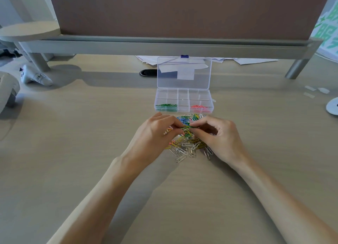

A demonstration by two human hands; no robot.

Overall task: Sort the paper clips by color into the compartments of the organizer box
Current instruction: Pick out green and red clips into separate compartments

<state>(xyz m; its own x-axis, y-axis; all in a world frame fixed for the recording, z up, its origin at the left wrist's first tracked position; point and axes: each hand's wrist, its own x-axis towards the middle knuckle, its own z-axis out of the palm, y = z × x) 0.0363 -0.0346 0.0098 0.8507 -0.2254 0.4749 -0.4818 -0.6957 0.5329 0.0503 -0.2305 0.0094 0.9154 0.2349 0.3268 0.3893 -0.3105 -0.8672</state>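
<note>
Arms: left forearm point(102, 189) and right forearm point(274, 192) reach in from the near edge of the tabletop point(73, 134) and converge toward its middle.
Left: left hand point(155, 134) sits palm down at the left of the pile, its fingers point(173, 122) curled, the tips pinching the left end of a green clip.
Right: right hand point(219, 136) mirrors it, its fingers point(199, 124) curled and pinching the clip's right end.
Clip: green clip point(187, 127) is held between both hands just above the pile, long axis roughly parallel to the near edge. I cannot tell whether it is one clip or several hooked together.
Pile: pile point(188, 147) of mixed silver, yellow, blue, green and pink clips lies under and between the hands.
Box: box point(183, 110) stands just beyond the pile toward the far edge, lid point(183, 73) raised. Green clips point(166, 105) are in the front-left compartment and pink clips point(199, 106) in the front-right. The other compartments look bare.
Bearing: the green compartment lies ahead and slightly left of the pinch, so the left hand is nearer to it.
Next: probably free the clip, then carry it forward-left over the box's front wall.
</note>
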